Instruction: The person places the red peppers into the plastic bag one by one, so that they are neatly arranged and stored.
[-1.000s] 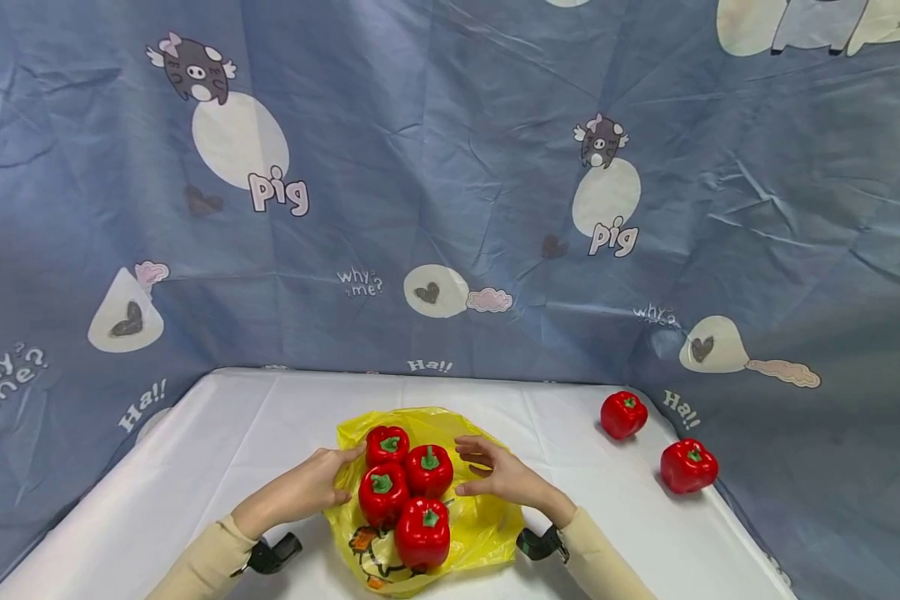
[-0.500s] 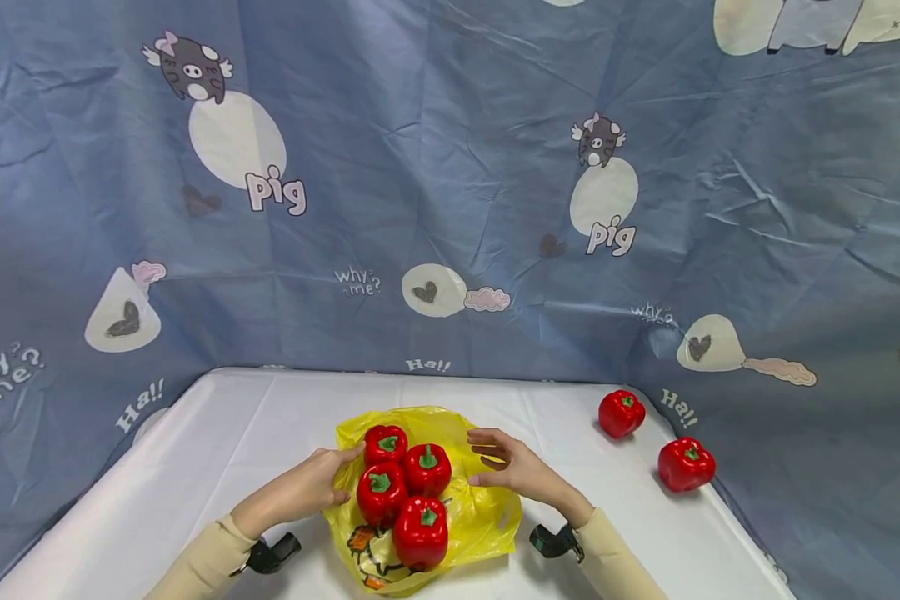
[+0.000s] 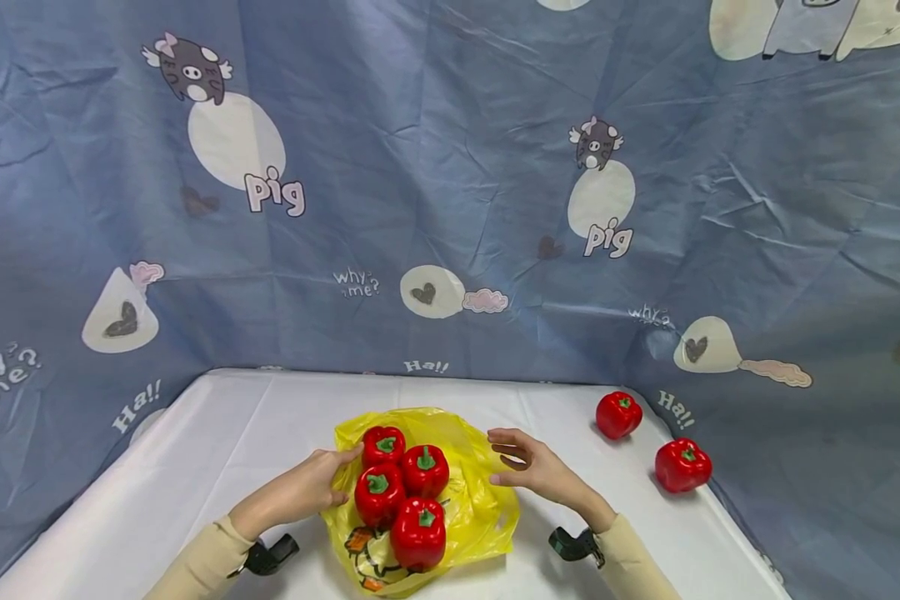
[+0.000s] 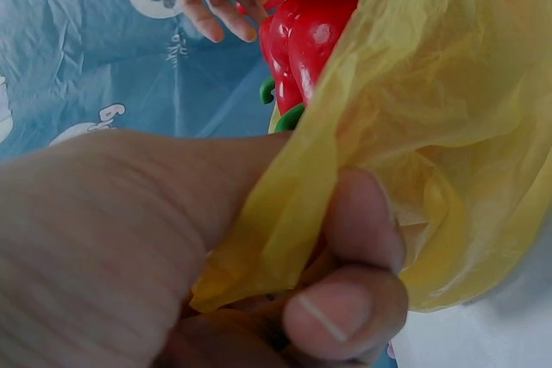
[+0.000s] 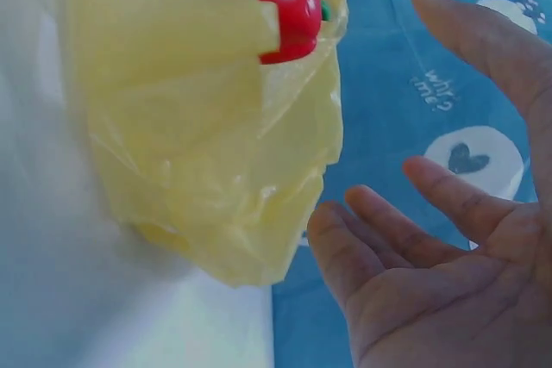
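Observation:
Several red bell peppers (image 3: 418,533) with green stems sit together on a yellow plastic bag (image 3: 487,525) in the middle of the table. My left hand (image 3: 311,487) is at the bag's left edge; in the left wrist view its curled fingers (image 4: 332,316) and thumb pinch the thin yellow film. To the right of the bag, my right hand (image 3: 540,471) is raised with fingers spread and loosely bent, holding nothing. In the right wrist view the fingers (image 5: 345,252) appear beside the bag's edge, and one bell pepper (image 5: 289,10) shows inside it.
Two more red bell peppers (image 3: 618,415) (image 3: 682,465) stand apart near the right edge of the white-covered table (image 3: 240,442). A blue cloth (image 3: 450,208) with printed pigs and words hangs behind and along the sides.
My right hand has drawn away to the right, from over the bag's right part to beyond its edge. The left hand keeps its hold on the bag, and the peppers stay in place.

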